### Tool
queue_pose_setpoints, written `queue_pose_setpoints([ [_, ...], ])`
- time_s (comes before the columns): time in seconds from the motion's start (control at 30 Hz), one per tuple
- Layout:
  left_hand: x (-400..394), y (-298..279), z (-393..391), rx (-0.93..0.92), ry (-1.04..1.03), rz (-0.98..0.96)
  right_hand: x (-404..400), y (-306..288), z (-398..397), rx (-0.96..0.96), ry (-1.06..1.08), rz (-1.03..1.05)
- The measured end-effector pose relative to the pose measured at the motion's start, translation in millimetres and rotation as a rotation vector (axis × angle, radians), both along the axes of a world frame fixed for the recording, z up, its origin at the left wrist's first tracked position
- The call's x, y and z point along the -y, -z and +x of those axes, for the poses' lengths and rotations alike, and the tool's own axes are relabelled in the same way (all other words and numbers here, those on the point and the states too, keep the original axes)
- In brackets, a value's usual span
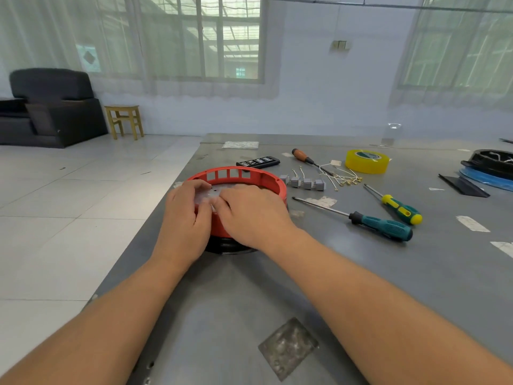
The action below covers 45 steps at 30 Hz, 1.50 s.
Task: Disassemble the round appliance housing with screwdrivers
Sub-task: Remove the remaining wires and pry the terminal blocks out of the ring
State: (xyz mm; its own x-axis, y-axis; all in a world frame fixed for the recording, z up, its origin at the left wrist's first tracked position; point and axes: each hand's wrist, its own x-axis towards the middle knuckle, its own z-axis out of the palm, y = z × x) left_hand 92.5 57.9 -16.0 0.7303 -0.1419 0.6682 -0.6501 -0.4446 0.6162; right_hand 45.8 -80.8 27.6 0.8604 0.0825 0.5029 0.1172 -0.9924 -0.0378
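The round red housing [236, 171] with slotted walls sits on a black base [230, 245] near the left edge of the grey table. A pale metal plate [247, 187] lies inside it. My left hand [183, 218] curls over the near rim, thumb outside on the red wall and fingers inside on the plate. My right hand [249, 215] is beside it, its curled fingertips pinching the plate's near edge. Neither hand holds a screwdriver. The near part of the housing is hidden by my hands.
Right of the housing lie a teal-handled screwdriver [380, 225], a yellow-green one [401, 209], an orange-handled one [301, 155], grey connectors [305, 183] with loose wires, yellow tape [366, 161] and a black bit case [258, 161]. Black and blue round parts [491, 168] sit far right.
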Motion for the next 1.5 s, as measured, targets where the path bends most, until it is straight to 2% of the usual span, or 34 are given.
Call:
queue_pose_setpoints([
  [0.13, -3, 2, 10, 0.001, -0.054, -0.049, -5, -13, 29, -0.331, 0.016, 0.138],
  [0.23, -3, 3, 16, -0.003, -0.1, -0.061, -6, -15, 38, -0.395, 0.014, 0.116],
  [0.43, -2, 7, 24, -0.077, -0.108, -0.018, -2, -9, 42, -0.398, 0.018, 0.118],
  [0.67, -2, 8, 27, -0.128, -0.117, -0.04, -4, 2, 45, -0.19, 0.067, 0.151],
  [0.93, -2, 6, 24, -0.168, -0.103, -0.069, -4, 0, 46, -0.197, 0.058, 0.152],
  [1.5, -1, 6, 24, -0.183, -0.083, -0.077, -7, 4, 45, -0.037, 0.091, 0.198],
])
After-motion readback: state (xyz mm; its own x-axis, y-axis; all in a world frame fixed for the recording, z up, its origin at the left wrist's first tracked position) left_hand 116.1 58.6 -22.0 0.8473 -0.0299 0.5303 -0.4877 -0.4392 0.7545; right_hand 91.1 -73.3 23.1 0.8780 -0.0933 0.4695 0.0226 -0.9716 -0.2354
